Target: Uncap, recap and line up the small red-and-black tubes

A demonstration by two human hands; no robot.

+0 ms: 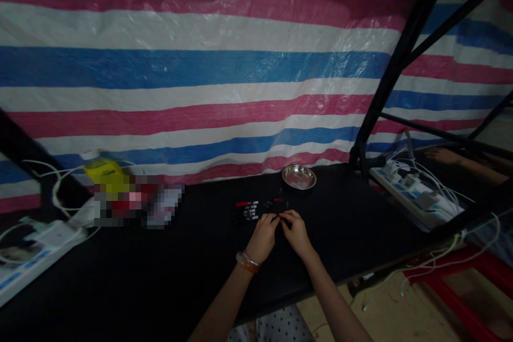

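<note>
My left hand [262, 235] and my right hand [296, 232] meet over the black tabletop [160, 278], fingertips close together. The fingers of each are closed in a pinch. Whatever lies between them is too small and dark to make out. Just beyond my left hand lies a row of several slim, pen-like items [247, 212], mostly black with pale print, and a red one [242, 204] at the far end. A small red piece [277, 200] and a few tiny dark or clear bits [266, 204] are scattered past my fingertips. A round, shiny metal dish [298, 177] stands farther back.
Power strips with plugs and white cables stand at the left [28, 262] and right [417, 192]. A yellow container [106, 173] and blurred-out items are at the back left. Black metal posts [385, 85] frame the table. Another person's arm [468, 164] shows at right, above a red stool [460, 288].
</note>
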